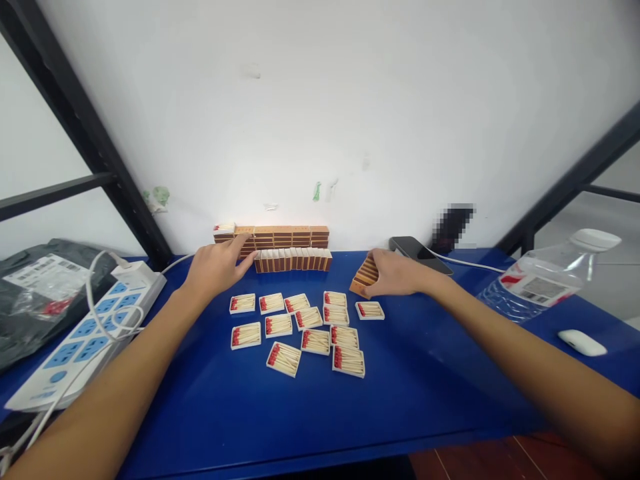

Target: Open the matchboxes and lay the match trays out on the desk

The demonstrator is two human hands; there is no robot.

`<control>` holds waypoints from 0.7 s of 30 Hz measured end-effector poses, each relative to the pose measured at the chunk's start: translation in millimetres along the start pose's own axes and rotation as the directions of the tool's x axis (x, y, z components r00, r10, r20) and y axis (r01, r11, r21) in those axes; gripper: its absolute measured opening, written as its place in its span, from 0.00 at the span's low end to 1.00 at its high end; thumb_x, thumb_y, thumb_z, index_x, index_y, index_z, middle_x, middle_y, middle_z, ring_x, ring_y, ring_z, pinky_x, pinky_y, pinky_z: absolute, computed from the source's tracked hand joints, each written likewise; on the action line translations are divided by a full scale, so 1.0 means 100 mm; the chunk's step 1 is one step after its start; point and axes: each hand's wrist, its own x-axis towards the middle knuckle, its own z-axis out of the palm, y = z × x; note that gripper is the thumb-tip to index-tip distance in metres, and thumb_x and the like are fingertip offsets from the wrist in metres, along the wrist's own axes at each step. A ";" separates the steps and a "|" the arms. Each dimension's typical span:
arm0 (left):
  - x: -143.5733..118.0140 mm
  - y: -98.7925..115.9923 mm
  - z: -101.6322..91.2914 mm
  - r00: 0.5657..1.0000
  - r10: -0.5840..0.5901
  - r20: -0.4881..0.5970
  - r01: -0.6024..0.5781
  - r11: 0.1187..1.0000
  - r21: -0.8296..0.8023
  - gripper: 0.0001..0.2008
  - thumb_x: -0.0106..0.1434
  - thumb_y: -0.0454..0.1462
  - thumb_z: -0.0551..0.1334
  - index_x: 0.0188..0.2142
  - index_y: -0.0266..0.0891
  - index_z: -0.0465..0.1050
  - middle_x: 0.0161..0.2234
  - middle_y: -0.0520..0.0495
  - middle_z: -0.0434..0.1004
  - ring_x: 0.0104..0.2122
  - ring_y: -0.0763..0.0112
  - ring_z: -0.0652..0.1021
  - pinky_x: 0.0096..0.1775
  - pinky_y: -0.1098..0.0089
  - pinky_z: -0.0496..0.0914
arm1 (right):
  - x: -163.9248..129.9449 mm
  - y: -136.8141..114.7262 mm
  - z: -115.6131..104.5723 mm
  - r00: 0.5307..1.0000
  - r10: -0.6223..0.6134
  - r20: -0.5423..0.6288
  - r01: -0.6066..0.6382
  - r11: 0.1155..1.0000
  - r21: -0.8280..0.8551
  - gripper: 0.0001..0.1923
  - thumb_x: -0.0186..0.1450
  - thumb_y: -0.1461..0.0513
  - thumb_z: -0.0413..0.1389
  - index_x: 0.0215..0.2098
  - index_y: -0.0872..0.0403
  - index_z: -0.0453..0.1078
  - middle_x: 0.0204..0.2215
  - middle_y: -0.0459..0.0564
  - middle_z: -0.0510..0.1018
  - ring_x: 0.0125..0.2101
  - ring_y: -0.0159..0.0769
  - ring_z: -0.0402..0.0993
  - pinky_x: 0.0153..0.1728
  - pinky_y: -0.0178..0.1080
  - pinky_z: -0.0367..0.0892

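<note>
My left hand is open at the back left, thumb and index finger apart. Its thumb reaches the left end of a row of upright matchboxes, and its index finger lies by the stacked matchboxes behind. Whether the fingertips press on them, I cannot tell. My right hand is closed around a block of orange-brown matchbox sleeves, slightly tilted; the palm hides part of it. Several white trays of red-tipped matches lie spread on the table, one tray just below the right hand.
On the left are a white power strip with cables and a dark plastic parcel. A phone, a large water bottle and a white earbud case are on the right. The blue table meets a white wall.
</note>
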 end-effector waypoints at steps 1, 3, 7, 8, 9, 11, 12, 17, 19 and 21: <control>0.00 0.00 0.00 1.000 0.006 0.006 -0.006 1.000 -0.005 0.25 0.75 0.50 0.54 0.65 0.43 0.67 0.46 0.40 0.86 0.42 0.46 0.84 0.40 0.58 0.72 | -0.02 0.00 0.01 0.998 -0.002 0.065 0.001 1.000 0.017 0.38 0.53 0.39 0.65 0.50 0.56 0.70 0.45 0.63 0.79 0.41 0.56 0.77 0.38 0.50 0.72; 0.00 0.00 0.00 1.000 0.013 0.009 -0.012 1.000 -0.013 0.24 0.75 0.49 0.54 0.64 0.43 0.68 0.46 0.40 0.86 0.42 0.46 0.84 0.40 0.58 0.72 | 0.00 0.01 -0.02 0.994 -0.035 0.100 0.032 0.999 0.032 0.45 0.53 0.35 0.65 0.56 0.57 0.69 0.51 0.66 0.78 0.47 0.60 0.77 0.43 0.52 0.73; 0.00 -0.02 0.00 1.000 0.010 -0.018 -0.010 1.000 -0.001 0.23 0.75 0.49 0.53 0.62 0.42 0.70 0.45 0.39 0.86 0.43 0.44 0.84 0.40 0.57 0.72 | 0.32 -0.02 -0.20 0.955 -0.213 -0.209 0.213 0.977 -0.022 0.43 0.65 0.36 0.57 0.66 0.57 0.64 0.58 0.67 0.75 0.55 0.60 0.73 0.52 0.55 0.71; 0.00 -0.03 0.00 1.000 0.008 -0.027 -0.008 1.000 0.008 0.24 0.75 0.50 0.53 0.62 0.42 0.70 0.45 0.38 0.86 0.43 0.44 0.84 0.39 0.57 0.72 | 0.44 -0.05 -0.23 0.911 -0.267 -0.314 0.258 0.964 -0.072 0.37 0.68 0.41 0.55 0.65 0.57 0.65 0.57 0.66 0.75 0.54 0.59 0.73 0.53 0.55 0.70; 0.00 -0.03 0.00 0.999 0.007 -0.035 -0.007 1.000 0.017 0.24 0.75 0.50 0.53 0.62 0.42 0.71 0.44 0.38 0.86 0.42 0.43 0.85 0.39 0.57 0.72 | 0.57 -0.08 -0.25 0.859 -0.320 -0.401 0.287 0.948 -0.140 0.32 0.70 0.46 0.55 0.64 0.56 0.65 0.55 0.65 0.76 0.54 0.59 0.72 0.53 0.55 0.69; -0.01 -0.05 0.00 0.999 0.005 -0.050 -0.004 1.000 0.023 0.24 0.75 0.50 0.53 0.62 0.42 0.71 0.43 0.37 0.86 0.42 0.44 0.85 0.39 0.57 0.73 | 0.80 -0.15 -0.22 0.782 -0.436 -0.445 0.304 0.890 -0.338 0.30 0.69 0.55 0.55 0.66 0.58 0.62 0.56 0.66 0.74 0.55 0.60 0.69 0.53 0.55 0.67; -0.01 -0.06 0.00 0.998 0.006 -0.055 -0.005 1.000 0.021 0.24 0.75 0.49 0.53 0.62 0.42 0.71 0.43 0.37 0.86 0.41 0.45 0.85 0.39 0.57 0.73 | 0.89 -0.17 -0.18 0.766 -0.492 -0.414 0.311 0.847 -0.431 0.33 0.67 0.57 0.56 0.68 0.59 0.60 0.57 0.67 0.73 0.55 0.61 0.67 0.53 0.55 0.66; -0.02 -0.09 0.02 0.996 0.003 -0.095 0.000 1.000 0.028 0.25 0.75 0.50 0.52 0.63 0.43 0.70 0.43 0.37 0.86 0.41 0.46 0.85 0.39 0.58 0.73 | 1.10 -0.21 0.10 0.720 -0.629 -0.292 0.371 0.705 -0.604 0.47 0.64 0.56 0.58 0.75 0.63 0.43 0.63 0.70 0.66 0.58 0.62 0.63 0.55 0.54 0.61; -0.02 -0.09 0.03 0.995 0.000 -0.104 0.003 1.000 0.027 0.25 0.76 0.50 0.52 0.64 0.43 0.70 0.42 0.37 0.86 0.41 0.45 0.85 0.39 0.58 0.73 | 1.13 -0.20 0.17 0.701 -0.651 -0.292 0.388 0.691 -0.610 0.48 0.65 0.57 0.56 0.76 0.63 0.39 0.65 0.71 0.64 0.60 0.63 0.62 0.56 0.55 0.60; -0.02 -0.10 0.04 0.995 0.001 -0.100 0.002 0.999 0.032 0.25 0.76 0.50 0.52 0.64 0.42 0.69 0.42 0.37 0.86 0.40 0.46 0.85 0.38 0.58 0.73 | 1.15 -0.20 0.20 0.688 -0.667 -0.285 0.403 0.678 -0.614 0.49 0.66 0.59 0.55 0.76 0.62 0.35 0.67 0.71 0.62 0.61 0.62 0.60 0.57 0.55 0.58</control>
